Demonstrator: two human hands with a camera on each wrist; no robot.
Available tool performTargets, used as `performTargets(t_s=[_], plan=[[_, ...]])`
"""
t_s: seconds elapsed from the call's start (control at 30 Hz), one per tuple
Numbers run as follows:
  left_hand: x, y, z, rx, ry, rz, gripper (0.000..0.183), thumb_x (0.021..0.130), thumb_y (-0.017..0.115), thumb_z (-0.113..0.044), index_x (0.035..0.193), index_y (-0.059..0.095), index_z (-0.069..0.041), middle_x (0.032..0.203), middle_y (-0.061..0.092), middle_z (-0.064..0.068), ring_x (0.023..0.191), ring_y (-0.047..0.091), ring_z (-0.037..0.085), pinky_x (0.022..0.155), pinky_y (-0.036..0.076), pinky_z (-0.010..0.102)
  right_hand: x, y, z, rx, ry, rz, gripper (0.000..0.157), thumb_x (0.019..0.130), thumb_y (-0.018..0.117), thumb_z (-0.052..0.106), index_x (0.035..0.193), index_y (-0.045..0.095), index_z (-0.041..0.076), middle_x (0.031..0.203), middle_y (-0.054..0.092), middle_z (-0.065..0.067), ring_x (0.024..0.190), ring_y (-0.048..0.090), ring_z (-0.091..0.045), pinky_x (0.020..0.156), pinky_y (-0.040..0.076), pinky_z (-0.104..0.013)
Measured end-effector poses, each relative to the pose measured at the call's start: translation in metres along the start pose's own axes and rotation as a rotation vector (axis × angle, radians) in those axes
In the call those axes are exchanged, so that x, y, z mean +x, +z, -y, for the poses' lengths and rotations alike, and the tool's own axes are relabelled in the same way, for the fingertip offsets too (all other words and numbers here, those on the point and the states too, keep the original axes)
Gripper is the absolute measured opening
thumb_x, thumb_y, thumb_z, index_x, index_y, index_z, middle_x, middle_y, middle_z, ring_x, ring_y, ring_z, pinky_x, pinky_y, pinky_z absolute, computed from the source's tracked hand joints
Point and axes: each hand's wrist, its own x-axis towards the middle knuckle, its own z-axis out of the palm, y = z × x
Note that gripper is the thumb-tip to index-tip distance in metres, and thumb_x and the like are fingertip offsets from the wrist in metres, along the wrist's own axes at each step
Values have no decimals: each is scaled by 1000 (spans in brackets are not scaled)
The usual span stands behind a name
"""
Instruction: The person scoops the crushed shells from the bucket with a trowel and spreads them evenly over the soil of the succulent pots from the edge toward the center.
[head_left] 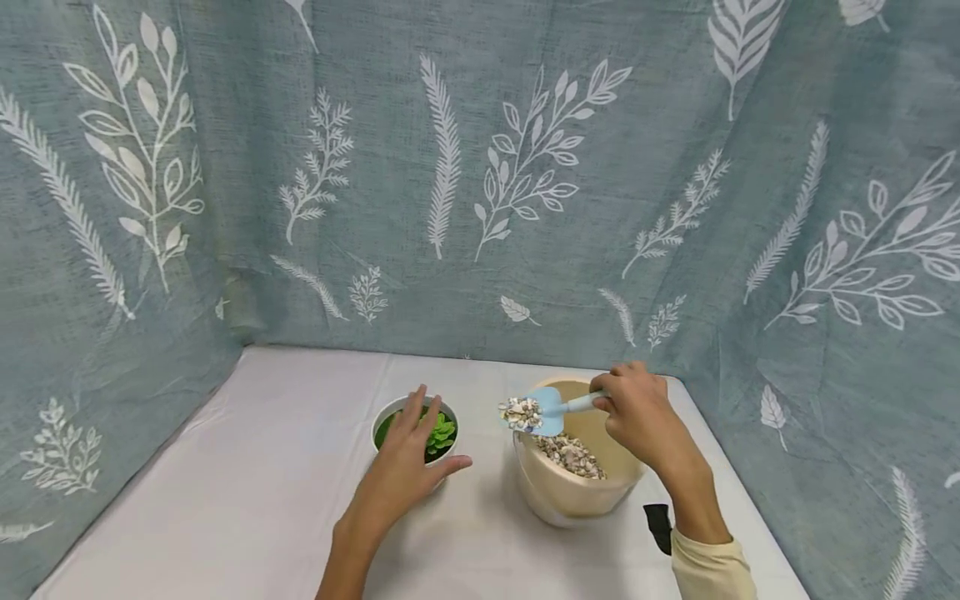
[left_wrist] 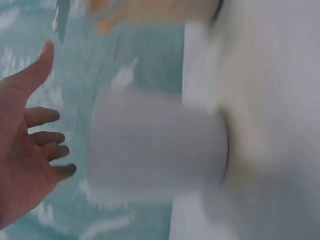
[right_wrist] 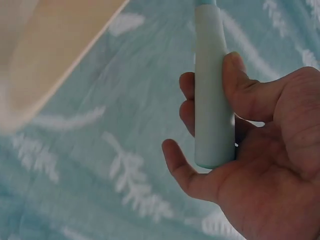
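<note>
My right hand (head_left: 639,417) grips the handle of a light blue trowel (head_left: 552,410), its blade carrying a heap of small mottled pebbles (head_left: 520,413). The trowel is over the left rim of a beige bucket (head_left: 573,498), which has more pebbles (head_left: 570,457) inside. In the right wrist view, fingers and thumb wrap the pale handle (right_wrist: 214,90). My left hand (head_left: 401,468), fingers spread, is above a white pot (left_wrist: 160,145) holding a green succulent (head_left: 444,434). The left wrist view shows this hand apart from the pot's wall. The hand hides part of the plant.
The bucket stands to the right of the pot on a white-covered table (head_left: 262,483). A small black item (head_left: 658,528) lies by the right forearm. Teal leaf-patterned cloth (head_left: 465,183) hangs behind and along both sides.
</note>
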Motion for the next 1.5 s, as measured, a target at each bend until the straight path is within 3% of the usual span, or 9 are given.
performTargets(t_s=[0.17, 0.37, 0.5, 0.7, 0.97, 1.1, 1.5], plan=[[-6, -23, 39, 4, -126, 35, 121, 78, 88, -53, 165, 24, 1, 174, 3, 29, 161, 3, 52, 129, 16, 69, 20, 29, 29, 28, -46, 22, 10, 91, 76, 1, 99, 79, 6, 90, 71, -7, 88, 55, -25, 81, 46, -51], [-6, -21, 70, -72, -155, 66, 128, 72, 92, -55, 165, 22, 1, 174, 6, 30, 155, 24, 57, 118, 39, 69, 34, 64, 65, 17, -101, 15, 11, 89, 78, 1, 99, 78, 6, 89, 68, -6, 89, 50, -25, 90, 49, -58], [-8, -22, 80, -102, -139, 52, 127, 72, 93, -51, 163, 25, 4, 172, 17, 30, 152, 34, 55, 117, 42, 65, 39, 82, 85, -45, -185, -47, 12, 87, 80, 1, 97, 77, 7, 90, 67, -7, 91, 52, -27, 96, 51, -62], [-9, -19, 79, -85, -116, 30, 123, 74, 93, -50, 161, 28, 8, 168, 32, 29, 151, 38, 51, 119, 41, 63, 37, 91, 88, -174, -269, -158, 20, 82, 85, 0, 96, 75, 9, 92, 64, -6, 95, 54, -26, 98, 51, -56], [-10, -20, 78, -105, -141, 51, 122, 76, 92, -50, 164, 26, 4, 170, 28, 26, 154, 36, 50, 119, 40, 64, 38, 93, 90, -291, -345, -234, 33, 72, 84, -8, 98, 74, 9, 93, 63, -6, 96, 55, -27, 96, 52, -52], [-11, -20, 78, -106, -137, 45, 121, 76, 92, -47, 164, 26, 4, 170, 28, 26, 154, 35, 50, 120, 40, 64, 38, 93, 91, -310, -363, -248, 38, 67, 84, -10, 99, 74, 8, 93, 63, -7, 96, 55, -28, 95, 52, -51], [-13, -22, 76, -102, -164, 52, 123, 75, 92, -52, 165, 26, 0, 171, 26, 25, 155, 33, 50, 121, 37, 65, 34, 88, 90, -307, -428, -318, 36, 69, 78, -15, 96, 72, 8, 92, 59, -7, 94, 53, -27, 91, 52, -46]])
